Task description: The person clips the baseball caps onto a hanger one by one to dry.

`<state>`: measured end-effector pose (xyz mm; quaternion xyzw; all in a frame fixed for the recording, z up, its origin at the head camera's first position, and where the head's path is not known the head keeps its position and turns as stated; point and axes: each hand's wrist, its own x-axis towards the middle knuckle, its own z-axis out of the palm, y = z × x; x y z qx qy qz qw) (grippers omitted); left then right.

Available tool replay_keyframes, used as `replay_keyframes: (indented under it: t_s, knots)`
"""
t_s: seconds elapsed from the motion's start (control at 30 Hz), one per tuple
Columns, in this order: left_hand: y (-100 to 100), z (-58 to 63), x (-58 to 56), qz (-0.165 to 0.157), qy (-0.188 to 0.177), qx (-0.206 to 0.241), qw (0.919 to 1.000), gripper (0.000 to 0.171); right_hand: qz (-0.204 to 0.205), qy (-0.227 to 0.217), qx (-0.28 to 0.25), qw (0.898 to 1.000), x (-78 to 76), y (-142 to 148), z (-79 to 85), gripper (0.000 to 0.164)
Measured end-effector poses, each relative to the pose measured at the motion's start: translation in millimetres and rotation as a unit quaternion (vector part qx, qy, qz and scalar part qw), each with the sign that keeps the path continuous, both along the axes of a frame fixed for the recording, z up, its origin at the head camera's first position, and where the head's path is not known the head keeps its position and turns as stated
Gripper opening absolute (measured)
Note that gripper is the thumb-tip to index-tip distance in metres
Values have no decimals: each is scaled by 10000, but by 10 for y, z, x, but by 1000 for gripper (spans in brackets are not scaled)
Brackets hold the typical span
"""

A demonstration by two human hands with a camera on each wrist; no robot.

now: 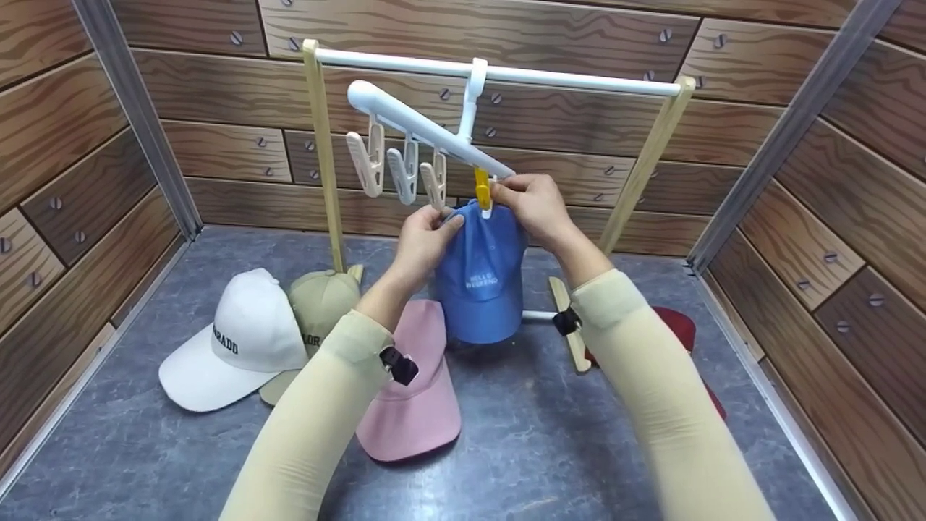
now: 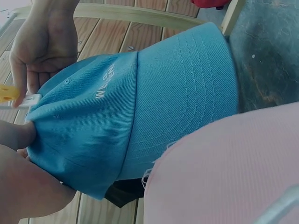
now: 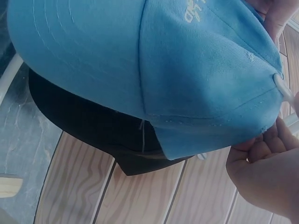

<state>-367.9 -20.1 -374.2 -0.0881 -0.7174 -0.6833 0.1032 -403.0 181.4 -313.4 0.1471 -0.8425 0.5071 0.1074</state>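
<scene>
A blue cap [image 1: 481, 289] hangs brim down, its crown top under a yellow clip with white tips [image 1: 482, 189]. The person's left hand [image 1: 423, 242] pinches the crown's top edge between thumb and fingers. Their right hand [image 1: 539, 206] grips the clip at the hanger's lower end. In the left wrist view, the left thumb [image 2: 18, 134] presses on the blue fabric. In the right wrist view the clip's white tip [image 3: 281, 86] lies against the crown, the right hand [image 3: 266, 177] beside it. A dark cap-like piece [image 3: 88, 121] shows behind the blue cap.
The white hanger [image 1: 427, 134], with several pale clips [image 1: 403, 174], tilts from the rack's bar [image 1: 579, 79]. On the floor lie a white cap [image 1: 249, 340], an olive cap [image 1: 325, 297], a pink cap [image 1: 416, 420] and a dark red cap [image 1: 676, 325]. Wood-patterned walls surround the floor.
</scene>
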Motion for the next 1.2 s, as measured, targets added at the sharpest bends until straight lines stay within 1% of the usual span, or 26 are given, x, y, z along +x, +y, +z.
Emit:
replay_keyframes:
  t_s: [0.17, 0.33, 0.47, 0.73, 1.0, 1.2]
  knots:
    - [-22, -26, 3, -38, 180, -554, 9983, 19, 14, 9, -130, 9999, 8, 21, -58, 34]
    - [-44, -74, 17, -44, 401, -821, 9958, 24, 63, 46, -191, 9998, 35, 29, -113, 38]
    - [-61, -124, 34, -89, 423, -917, 9948, 29, 37, 120, -189, 9997, 63, 38, -158, 39]
    - [-111, -202, 31, -22, 513, -1050, 9931, 34, 6, 404, 147, 9991, 111, 93, -292, 39]
    - [-160, -268, 26, 37, 440, -1119, 9927, 38, -55, 566, 55, 9984, 153, 150, -414, 38]
    - [-187, -300, 15, 23, 457, -1183, 9919, 47, -139, 628, 76, 9979, 171, 190, -494, 41]
